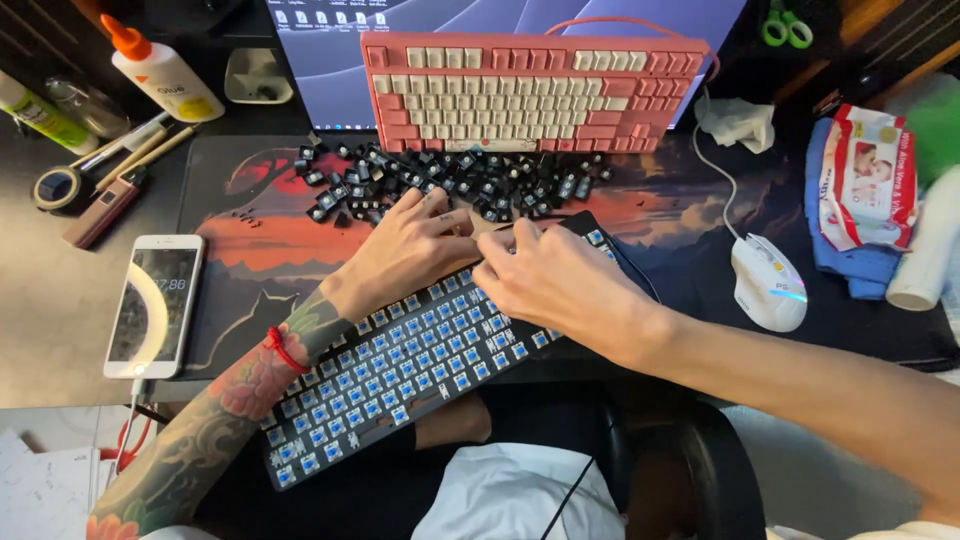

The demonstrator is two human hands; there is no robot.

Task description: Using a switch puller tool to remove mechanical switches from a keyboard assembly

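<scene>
Home computer desk: monitor (500,20), mouse (767,283).

A pink keyboard (535,95) leans against the monitor. Left of it stands a glue bottle (160,70); right of it sits a white mouse (767,283).

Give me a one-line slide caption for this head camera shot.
Both hands, left and right, work on a bare-switch black keyboard, with loose dark keycaps piled before a pink keyboard.

Left hand (410,250) and right hand (555,280) rest together on a bare black keyboard (400,370) with blue switches; loose black keycaps (450,180) lie before a pink keyboard (530,95).
</scene>
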